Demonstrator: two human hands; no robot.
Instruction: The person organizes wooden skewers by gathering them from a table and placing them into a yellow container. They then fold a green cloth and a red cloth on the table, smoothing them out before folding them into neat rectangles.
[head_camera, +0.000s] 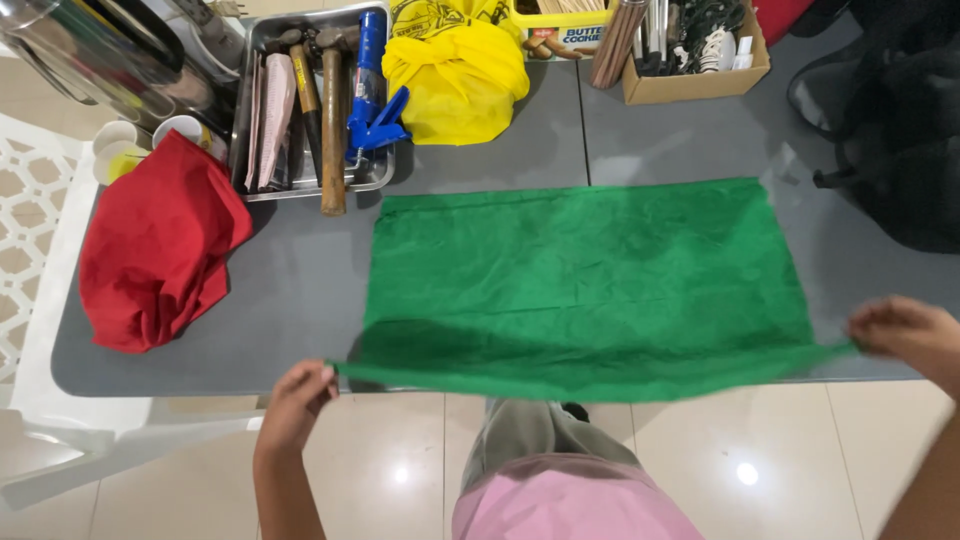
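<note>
A green cloth lies spread flat over a grey table, its near edge lifted off the table's front edge. My left hand pinches the near left corner of the cloth. My right hand pinches the near right corner, and the edge is stretched taut between the two hands.
A crumpled red cloth lies at the table's left end. Behind are a metal tray with hammers and a blue tool, a bunched yellow cloth, a cardboard box of utensils, and paper cups. A dark chair stands at the right.
</note>
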